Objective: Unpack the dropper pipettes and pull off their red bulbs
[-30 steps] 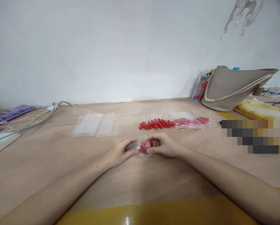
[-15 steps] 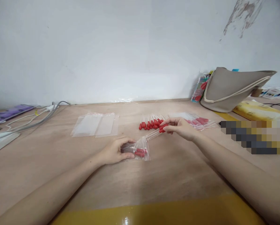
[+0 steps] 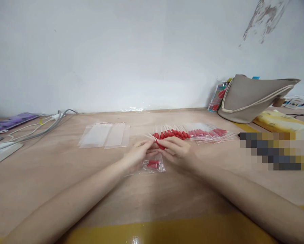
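Over the middle of the table, my left hand [image 3: 138,153] and my right hand [image 3: 179,149] meet around a few red-headed white sticks [image 3: 160,145]. The right fingers close on the red heads, while the left fingers pinch near the pale shafts, which point up and left. Just below the hands lies a clear plastic bag [image 3: 161,166] with red-headed sticks inside; its left part is hidden by my left hand. Right behind the hands, a row of loose red-headed sticks [image 3: 176,133] lies with the heads toward me.
Filled clear bags [image 3: 205,133] lie to the right of the row, flat clear bags [image 3: 116,135] to the left. A grey bag [image 3: 253,98] and a yellow packet [image 3: 281,121] stand far right. Cables [image 3: 47,126] and a purple packet [image 3: 13,122] occupy the far left.
My right hand has moved left and down with its sticks, toward my left hand. My left hand has let go of the clear bag and risen to the sticks. The bag stays on the table.
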`<state>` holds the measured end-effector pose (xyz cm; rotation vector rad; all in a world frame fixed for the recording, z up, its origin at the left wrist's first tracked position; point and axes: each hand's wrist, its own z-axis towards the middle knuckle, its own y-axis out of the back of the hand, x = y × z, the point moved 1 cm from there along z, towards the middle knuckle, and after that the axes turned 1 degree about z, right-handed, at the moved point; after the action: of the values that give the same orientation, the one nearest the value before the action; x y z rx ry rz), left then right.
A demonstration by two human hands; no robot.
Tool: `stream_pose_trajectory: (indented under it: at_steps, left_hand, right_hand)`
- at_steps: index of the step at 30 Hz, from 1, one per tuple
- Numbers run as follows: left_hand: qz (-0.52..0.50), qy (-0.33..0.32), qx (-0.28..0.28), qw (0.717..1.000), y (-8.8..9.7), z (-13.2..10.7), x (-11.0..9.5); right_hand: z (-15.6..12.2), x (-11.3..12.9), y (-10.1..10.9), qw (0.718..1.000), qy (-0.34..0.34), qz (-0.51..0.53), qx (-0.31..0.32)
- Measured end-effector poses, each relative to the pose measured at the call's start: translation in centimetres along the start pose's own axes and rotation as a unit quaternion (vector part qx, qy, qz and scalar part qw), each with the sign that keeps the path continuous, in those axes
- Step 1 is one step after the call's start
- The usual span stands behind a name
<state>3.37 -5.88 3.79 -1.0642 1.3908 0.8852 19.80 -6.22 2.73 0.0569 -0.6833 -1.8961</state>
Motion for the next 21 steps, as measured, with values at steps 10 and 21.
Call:
stream_pose_trajectory:
  at_steps: [10,21]
  left_hand:
    - [0.111,0.109,-0.044,0.987,4.0,4.8,-2.5]
    - [0.290,0.168,-0.074,0.939,4.7,11.7,-1.9]
  right_hand:
    - [-1.8,-0.7,-0.9,0.996,0.017,0.038,0.075]
    - [-2.6,-0.9,-1.4,0.991,-0.031,0.085,0.102]
